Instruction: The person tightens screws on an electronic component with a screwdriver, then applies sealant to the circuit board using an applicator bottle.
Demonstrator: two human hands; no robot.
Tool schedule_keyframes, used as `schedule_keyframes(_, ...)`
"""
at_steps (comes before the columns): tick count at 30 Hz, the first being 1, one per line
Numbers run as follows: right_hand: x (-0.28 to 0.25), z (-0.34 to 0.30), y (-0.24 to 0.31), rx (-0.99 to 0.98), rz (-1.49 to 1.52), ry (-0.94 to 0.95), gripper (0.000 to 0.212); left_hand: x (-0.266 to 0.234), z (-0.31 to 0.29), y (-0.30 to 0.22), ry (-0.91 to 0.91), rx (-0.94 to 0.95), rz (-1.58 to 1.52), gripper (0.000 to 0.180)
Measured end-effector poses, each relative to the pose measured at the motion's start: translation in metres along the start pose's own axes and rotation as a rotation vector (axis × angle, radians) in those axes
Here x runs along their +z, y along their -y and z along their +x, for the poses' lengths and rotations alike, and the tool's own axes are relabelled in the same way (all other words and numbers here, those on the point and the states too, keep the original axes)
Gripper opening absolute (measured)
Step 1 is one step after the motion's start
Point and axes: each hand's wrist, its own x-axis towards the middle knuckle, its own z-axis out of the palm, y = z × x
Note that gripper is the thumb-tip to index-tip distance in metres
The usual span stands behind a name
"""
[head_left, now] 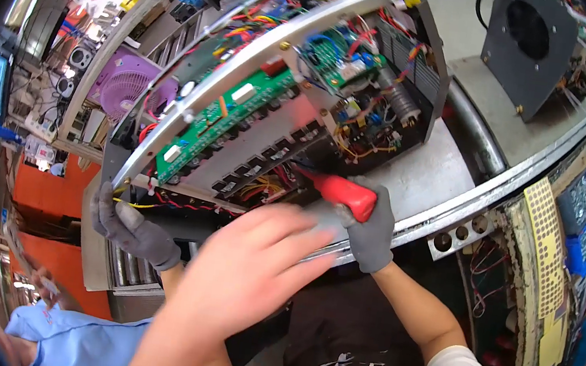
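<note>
An opened machine chassis (228,82) with a silver frame fills the middle, holding green circuit boards (233,107), black components and many coloured wires. My left hand (132,230), in a grey glove, grips the chassis's near left corner, thumb and fingers on either side of the edge. My right hand (373,232), also gloved in grey, is closed round a red-handled tool (346,195). Its thin dark tip points left into the lower part of the chassis; where it ends is hard to make out. Another person's bare hand (247,272), blurred by motion, reaches between my hands and partly covers my left forearm.
A person in a light blue shirt (83,343) is at lower left. A purple fan (129,85) stands behind the chassis. A dark panel with a round opening (526,43) sits at far right. Blue bins of small parts (583,227) and a perforated yellow sheet (545,244) lie at right.
</note>
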Motion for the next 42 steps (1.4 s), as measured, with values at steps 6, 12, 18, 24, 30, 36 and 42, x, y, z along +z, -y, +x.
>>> schedule_keyframes(6,0.007,0.013,0.016,0.010,0.011,0.089,0.052,0.023,-0.129,0.111,-1.179,-0.514,0.754,0.031)
schedule_keyframes(12,0.004,0.013,0.012,-0.053,-0.013,0.047,0.053,0.032,-0.110,0.111,-1.213,-0.559,0.744,0.031)
schedule_keyframes(18,0.002,0.016,0.014,-0.080,-0.062,0.068,0.052,0.029,-0.116,0.107,-1.144,-0.636,0.823,0.034)
schedule_keyframes(24,-0.002,0.014,0.014,-0.080,-0.052,0.134,0.051,0.032,-0.119,0.109,-1.214,-0.634,0.660,0.036)
schedule_keyframes(30,-0.012,0.013,0.017,-0.138,-0.101,0.161,0.053,0.028,-0.125,0.110,-1.145,-0.630,0.737,0.036)
schedule_keyframes(36,-0.002,0.012,0.017,-0.155,-0.038,0.098,0.055,0.029,-0.118,0.112,-1.163,-0.560,0.788,0.034)
schedule_keyframes(42,0.014,0.011,0.020,-0.304,-0.133,0.074,0.057,0.030,-0.124,0.111,-1.160,-0.592,0.728,0.035)
